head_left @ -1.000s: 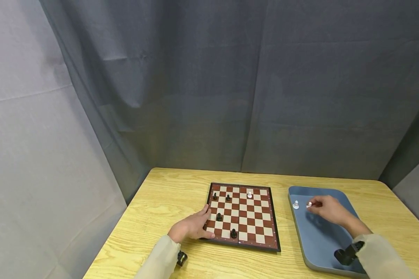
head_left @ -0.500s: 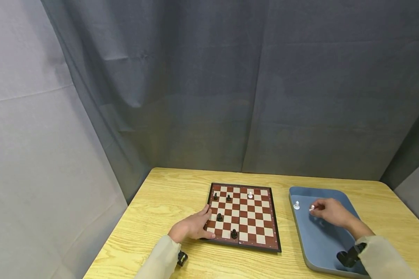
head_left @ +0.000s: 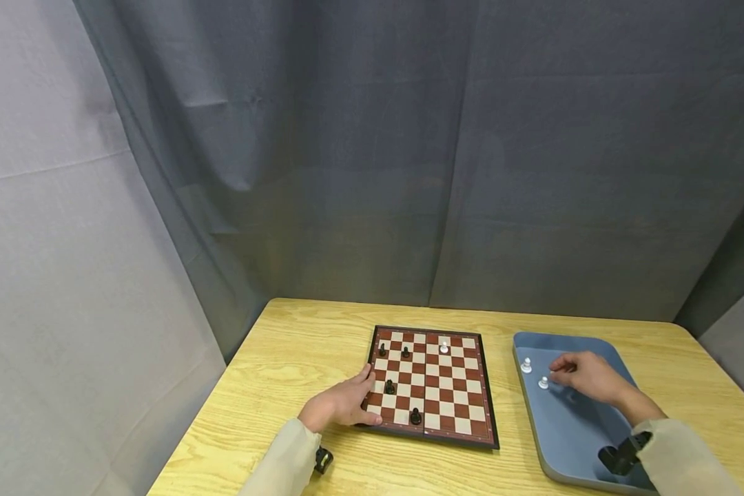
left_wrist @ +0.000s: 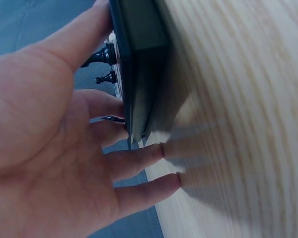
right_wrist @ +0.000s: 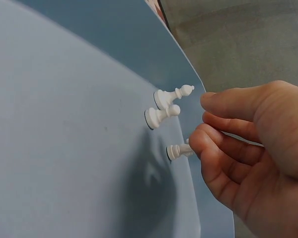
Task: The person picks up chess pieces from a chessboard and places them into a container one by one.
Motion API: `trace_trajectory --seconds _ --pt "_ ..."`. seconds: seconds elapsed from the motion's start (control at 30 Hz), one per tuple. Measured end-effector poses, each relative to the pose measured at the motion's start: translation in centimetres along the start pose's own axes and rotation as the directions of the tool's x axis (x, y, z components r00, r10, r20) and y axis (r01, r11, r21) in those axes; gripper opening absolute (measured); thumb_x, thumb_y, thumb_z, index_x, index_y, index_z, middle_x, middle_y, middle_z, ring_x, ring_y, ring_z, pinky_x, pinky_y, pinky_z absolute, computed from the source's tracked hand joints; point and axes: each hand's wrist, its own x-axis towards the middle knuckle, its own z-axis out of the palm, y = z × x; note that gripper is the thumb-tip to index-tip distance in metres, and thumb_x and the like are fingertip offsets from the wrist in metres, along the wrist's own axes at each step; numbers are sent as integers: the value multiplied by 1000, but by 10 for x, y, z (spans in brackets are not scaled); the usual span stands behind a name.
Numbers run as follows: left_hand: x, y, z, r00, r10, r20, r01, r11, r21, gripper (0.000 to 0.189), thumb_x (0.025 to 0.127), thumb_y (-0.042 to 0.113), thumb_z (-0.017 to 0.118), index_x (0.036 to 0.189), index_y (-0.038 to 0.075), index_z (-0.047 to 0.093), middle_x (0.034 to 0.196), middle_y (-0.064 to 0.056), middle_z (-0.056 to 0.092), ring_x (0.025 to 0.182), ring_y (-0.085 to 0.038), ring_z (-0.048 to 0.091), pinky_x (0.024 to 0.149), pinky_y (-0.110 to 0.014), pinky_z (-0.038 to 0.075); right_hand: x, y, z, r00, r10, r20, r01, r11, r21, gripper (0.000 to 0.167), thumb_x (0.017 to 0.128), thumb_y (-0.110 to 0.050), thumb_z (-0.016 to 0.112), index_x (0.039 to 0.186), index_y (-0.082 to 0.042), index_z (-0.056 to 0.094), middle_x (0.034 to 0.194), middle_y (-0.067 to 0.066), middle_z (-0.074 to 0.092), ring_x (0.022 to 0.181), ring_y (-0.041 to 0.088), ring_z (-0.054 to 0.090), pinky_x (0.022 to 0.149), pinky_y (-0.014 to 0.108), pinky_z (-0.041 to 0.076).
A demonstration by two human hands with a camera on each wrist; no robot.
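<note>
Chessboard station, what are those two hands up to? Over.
Left hand touching chessboard. Right hand over blue tray, holding nothing. Three white chess pieces standing inside. No obstruction visible.

Red-white checkered board, white pawn

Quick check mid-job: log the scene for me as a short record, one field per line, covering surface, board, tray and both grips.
Surface: light wooden table
Board: checkered board, left of the tray
On board: four black pieces and one white piece visible
Tray: blue-grey tray
In tray: bishop-like white piece, white pawn, third white piece partly hidden by fingers
Left grip: thumb at the board's near left corner, fingers along its left side
Right grip: over the tray, thumb and index finger apart, no piece between them
</note>
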Motion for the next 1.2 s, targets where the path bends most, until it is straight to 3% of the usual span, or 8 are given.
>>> trace_trajectory --seconds 0.47,1.2 --pt "-1 0 -1 1000 10 -6 -9 1000 29 91 86 51 63 151 4 21 157 -13 7 137 -31 29 107 -40 32 7 -29 1 999 -47 -10 47 999 10 27 88 -21 67 103 1 68 89 3 65 76 16 58 62 35 49" --pt "0 -1 1 1000 10 1 -10 1000 5 89 86 50 63 151 6 20 158 -12 6 137 -30 29 107 -39 33 47 -81 31 988 -153 -2 152 980 129 27 90 -19 65 107 2 66 94 6 65 84 20 61 67 35 51"
